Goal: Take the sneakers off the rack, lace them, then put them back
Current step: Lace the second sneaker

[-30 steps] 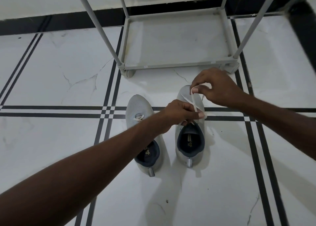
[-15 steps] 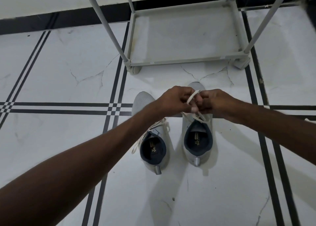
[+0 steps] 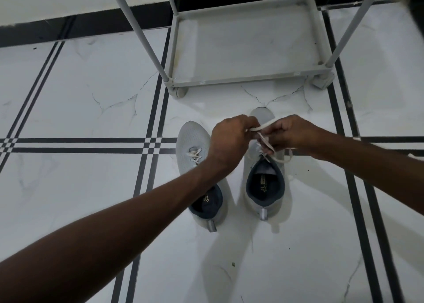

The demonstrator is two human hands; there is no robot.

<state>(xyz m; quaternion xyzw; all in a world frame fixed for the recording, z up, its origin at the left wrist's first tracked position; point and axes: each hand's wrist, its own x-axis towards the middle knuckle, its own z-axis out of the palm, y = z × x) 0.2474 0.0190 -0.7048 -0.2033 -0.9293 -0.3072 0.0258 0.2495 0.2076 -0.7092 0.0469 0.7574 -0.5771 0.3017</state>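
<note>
Pinching the flat white lace (image 3: 263, 126) tight with our left hand (image 3: 229, 140) and right hand (image 3: 291, 134), we hold it up so the knot can form. Both soft grey sneakers (image 3: 263, 188) sit side by side on the white tiled floor (image 3: 68, 96), near the empty grey metal rack (image 3: 247, 80), so they go back easily.

The floor (image 3: 68, 101) is glossy white marble-look tile with thin grey veins, crossed by bands of dark stripes that meet in small checkered squares. A black strip runs along its far edge, at the foot of the wall.

Two grey sneakers stand directly on it, side by side, toes pointing away toward the rack. The left sneaker (image 3: 191, 142) lies across the horizontal stripe band, its white lace threaded through the eyelets. The right sneaker (image 3: 263, 201) sits just beside it, set slightly farther forward, its dark lining open to view.

Beyond the toes, the grey shoe rack (image 3: 243, 80) rests on the floor on its rounded feet, its bottom shelf bare.
</note>
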